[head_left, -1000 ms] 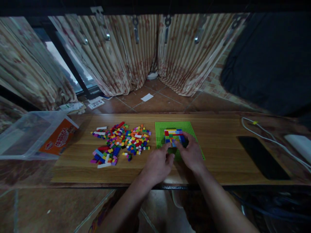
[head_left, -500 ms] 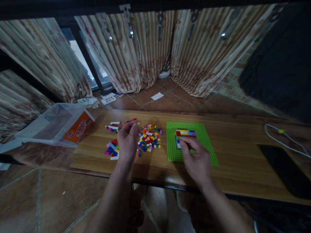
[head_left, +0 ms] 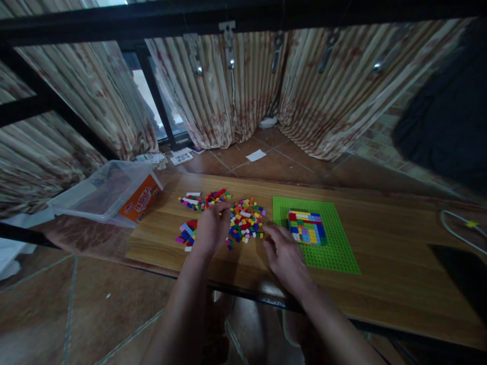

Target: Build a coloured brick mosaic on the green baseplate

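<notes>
A pile of small coloured bricks (head_left: 243, 223) lies on the wooden table (head_left: 380, 284). My left hand (head_left: 211, 230) rests over the left part of the pile, fingers curled down onto the bricks; what they hold is hidden. To the right lies a green baseplate (head_left: 335, 253) with a block of mixed coloured bricks (head_left: 306, 227) built on it. My right hand (head_left: 283, 253) hovers between pile and baseplate, fingers stretched out and apart, holding nothing I can see.
A clear plastic tub with an orange label (head_left: 114, 191) lies tilted at the table's left end. A white cable (head_left: 462, 225) and a dark flat device (head_left: 466, 274) are at the right. Striped curtains (head_left: 243, 96) hang behind, above a tiled floor.
My left hand went from the baseplate to the brick pile and lowered onto it. My right hand left the built block and moved left off the plate. The camera view shifted left.
</notes>
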The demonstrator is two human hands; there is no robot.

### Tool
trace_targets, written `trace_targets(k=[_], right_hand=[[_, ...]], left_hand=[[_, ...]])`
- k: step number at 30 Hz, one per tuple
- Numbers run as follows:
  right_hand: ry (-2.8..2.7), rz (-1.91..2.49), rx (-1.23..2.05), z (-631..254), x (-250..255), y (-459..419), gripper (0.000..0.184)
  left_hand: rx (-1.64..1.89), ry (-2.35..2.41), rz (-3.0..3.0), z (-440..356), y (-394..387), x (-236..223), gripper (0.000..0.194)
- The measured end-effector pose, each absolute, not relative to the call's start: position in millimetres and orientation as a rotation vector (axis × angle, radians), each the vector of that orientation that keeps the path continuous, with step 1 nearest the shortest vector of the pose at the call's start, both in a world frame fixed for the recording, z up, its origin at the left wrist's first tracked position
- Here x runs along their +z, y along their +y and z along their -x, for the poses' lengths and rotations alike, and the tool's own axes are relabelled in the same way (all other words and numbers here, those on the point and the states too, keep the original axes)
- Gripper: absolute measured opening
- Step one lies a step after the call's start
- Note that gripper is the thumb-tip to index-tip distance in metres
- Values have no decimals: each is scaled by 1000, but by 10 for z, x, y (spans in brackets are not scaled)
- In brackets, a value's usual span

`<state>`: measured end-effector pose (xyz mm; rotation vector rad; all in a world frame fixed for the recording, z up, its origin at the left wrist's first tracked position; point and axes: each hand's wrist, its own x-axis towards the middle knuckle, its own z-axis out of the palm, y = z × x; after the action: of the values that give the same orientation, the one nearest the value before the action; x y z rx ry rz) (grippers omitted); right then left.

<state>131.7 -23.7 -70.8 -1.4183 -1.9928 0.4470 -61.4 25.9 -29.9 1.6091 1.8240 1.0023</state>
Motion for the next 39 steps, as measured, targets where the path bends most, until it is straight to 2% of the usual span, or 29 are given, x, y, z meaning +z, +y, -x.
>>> trace_targets(k=[4,11,25,30,34,39], right_hand=[[-2075,1412,399,-1267,-737,-205,38],[-2139,1276,517,-1180,-706,-269,40],[-2039,1248,605,-1241,-615,-292,34],[-1979,1224,572,-1263,-590,-296,32],[-1849,1241,525,-1285,-533,-302,28],[-1644,1311,487,-1355,-440,-305,28]], left_hand=[[704,1966,-1868,596,232,-309,28],[480,1965,-2054,454,238,-372,32],[372,2062,-2068,372,237,-371,26],[575,1968,-1942,409,271,-349,21],[887,1530,-1591,359,249,-259,15],[895,1141,-1028,143,105,-147,29]])
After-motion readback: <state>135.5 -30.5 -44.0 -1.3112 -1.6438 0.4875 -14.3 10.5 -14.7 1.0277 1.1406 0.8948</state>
